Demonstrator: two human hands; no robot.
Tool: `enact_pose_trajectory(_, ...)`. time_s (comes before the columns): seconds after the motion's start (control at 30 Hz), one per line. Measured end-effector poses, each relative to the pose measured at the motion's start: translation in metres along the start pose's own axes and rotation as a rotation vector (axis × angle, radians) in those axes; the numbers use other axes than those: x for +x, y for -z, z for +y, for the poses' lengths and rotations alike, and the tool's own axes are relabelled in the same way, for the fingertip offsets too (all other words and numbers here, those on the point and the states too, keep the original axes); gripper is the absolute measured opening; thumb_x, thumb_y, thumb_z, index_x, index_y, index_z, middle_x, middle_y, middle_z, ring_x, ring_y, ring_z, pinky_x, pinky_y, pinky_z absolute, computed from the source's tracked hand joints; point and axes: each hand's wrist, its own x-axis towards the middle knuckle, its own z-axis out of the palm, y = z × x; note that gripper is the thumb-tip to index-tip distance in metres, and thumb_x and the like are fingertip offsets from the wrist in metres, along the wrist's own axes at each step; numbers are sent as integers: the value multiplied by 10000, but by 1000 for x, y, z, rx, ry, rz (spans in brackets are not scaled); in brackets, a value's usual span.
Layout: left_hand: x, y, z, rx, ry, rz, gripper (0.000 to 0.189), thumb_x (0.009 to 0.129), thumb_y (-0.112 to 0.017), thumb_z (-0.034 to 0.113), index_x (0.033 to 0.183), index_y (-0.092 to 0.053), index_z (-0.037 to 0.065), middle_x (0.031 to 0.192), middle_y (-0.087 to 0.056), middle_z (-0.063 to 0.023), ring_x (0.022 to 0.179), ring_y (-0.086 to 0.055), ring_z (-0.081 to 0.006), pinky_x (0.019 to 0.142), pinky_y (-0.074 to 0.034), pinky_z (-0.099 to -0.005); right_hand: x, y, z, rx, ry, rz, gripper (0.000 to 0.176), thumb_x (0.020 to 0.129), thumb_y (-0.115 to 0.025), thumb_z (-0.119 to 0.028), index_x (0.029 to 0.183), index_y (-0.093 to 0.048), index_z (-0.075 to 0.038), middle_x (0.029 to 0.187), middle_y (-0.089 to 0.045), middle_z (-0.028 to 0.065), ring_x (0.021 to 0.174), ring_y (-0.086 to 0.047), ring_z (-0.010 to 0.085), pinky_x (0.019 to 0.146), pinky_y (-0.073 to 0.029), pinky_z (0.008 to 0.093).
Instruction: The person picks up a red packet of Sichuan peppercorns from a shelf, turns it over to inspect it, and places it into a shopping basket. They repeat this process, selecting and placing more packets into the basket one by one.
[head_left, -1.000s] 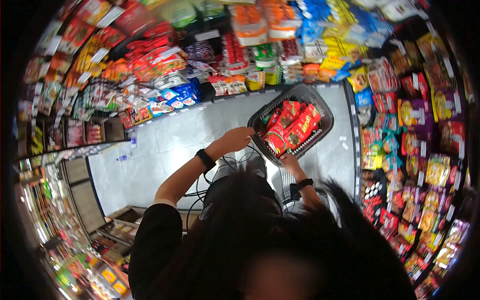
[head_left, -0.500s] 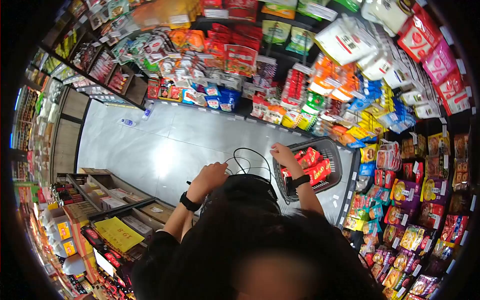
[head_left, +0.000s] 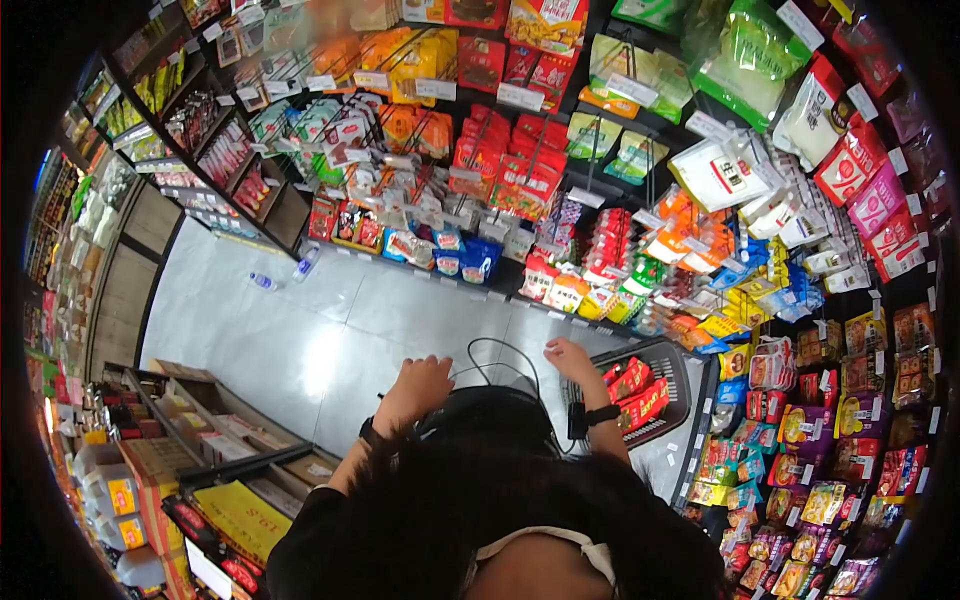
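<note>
My left hand [head_left: 422,384] is above the dark bulky thing in front of my body, its fingers curled and knuckles up. Whatever it may hold is hidden beneath it. A short dark tip shows beside that wrist. My right hand [head_left: 568,360] hovers left of a dark shopping basket [head_left: 684,378], fingers loosely bent and slightly apart, with nothing visible in them. Several red packets [head_left: 643,403] lie in the basket on the floor. A thin black cable [head_left: 507,342] loops between my hands. Each wrist wears a black band.
Shelves of hanging snack bags [head_left: 525,180] curve along the front and right, with noodle-like packs [head_left: 800,425] lower right. Open cartons [head_left: 225,430] and a yellow price sign [head_left: 243,515] stand at left. A bottle [head_left: 262,281] lies on the grey tiled floor [head_left: 270,345].
The view has tilted, so shelves, floor and basket appear lower. Both hands appear lower in the picture, and the right arm covers part of the basket's left side.
</note>
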Motion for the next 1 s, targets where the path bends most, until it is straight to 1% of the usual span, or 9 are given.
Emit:
enact_pose_trajectory(0.17,34,3,-16,-96,-62,4,234,816,-538,253,913,-521,41,821,-599,-138,765,-601,-319,708,-460,-440,31,17,-10,16,-35,-37,310,798,-623,-277,994,-587,-39,868,-636,131,816,-610,234,730,-474,332)
enact_pose_trajectory(0.3,83,36,-29,-174,34,-133,385,833,-522,285,1132,-505,44,968,-592,-190,938,-556,-347,825,-416,-460,83,50,-43,96,89,26,270,814,-613,-218,1005,-581,-29,865,-629,112,828,-605,190,722,-473,303)
enact_pose_trajectory(0.57,174,143,-54,-114,75,110,396,861,-515,305,1183,-490,76,1055,-588,-165,1055,-519,-328,1001,-254,-527,182,169,-192,306,399,94,255,852,-591,-188,1058,-563,-40,881,-626,78,761,-579,119,647,-460,254)
enact_pose_trajectory(0.6,185,154,-56,-132,35,169,387,860,-515,304,1166,-493,67,1041,-589,-166,1042,-526,-327,992,-250,-547,182,185,-217,355,383,72,222,868,-568,-162,1046,-560,-31,926,-598,30,804,-547,100,700,-441,227)
enact_pose_trajectory(0.7,212,188,-58,-237,0,296,366,850,-538,301,1122,-516,57,1025,-591,-161,1015,-541,-313,963,-230,-600,187,218,-273,400,462,36,220,884,-544,-164,1051,-547,-20,942,-601,42,819,-557,105,715,-445,235)
enact_pose_trajectory(0.73,218,201,-55,-252,-25,415,358,833,-575,279,1109,-525,55,1026,-592,-156,1007,-538,-318,961,-284,-534,191,224,-284,429,500,17,213,891,-535,-163,1048,-547,-20,957,-606,56,821,-570,114,716,-452,245)
enact_pose_trajectory(0.87,238,259,-69,-593,-234,431,386,837,-603,237,1156,-510,42,1090,-572,-139,1023,-543,-286,887,-415,-334,211,232,-333,588,706,-22,183,909,-484,-131,1036,-539,-11,958,-607,73,843,-581,120,734,-458,251)
enact_pose_trajectory(0.93,261,271,-91,-987,-270,268,407,851,-592,222,1199,-492,36,1132,-565,-118,1032,-547,-255,879,-425,-323,235,227,-354,526,750,-24,179,908,-436,-83,1039,-529,-4,947,-603,81,860,-578,128,754,-457,253)
enact_pose_trajectory(1.0,283,305,-109,-1100,-188,150,435,843,-598,205,1220,-478,26,1161,-554,-118,1027,-550,-241,874,-435,-320,277,202,-366,648,676,-53,193,873,-420,-37,1025,-528,9,934,-595,86,862,-569,140,760,-452,259)
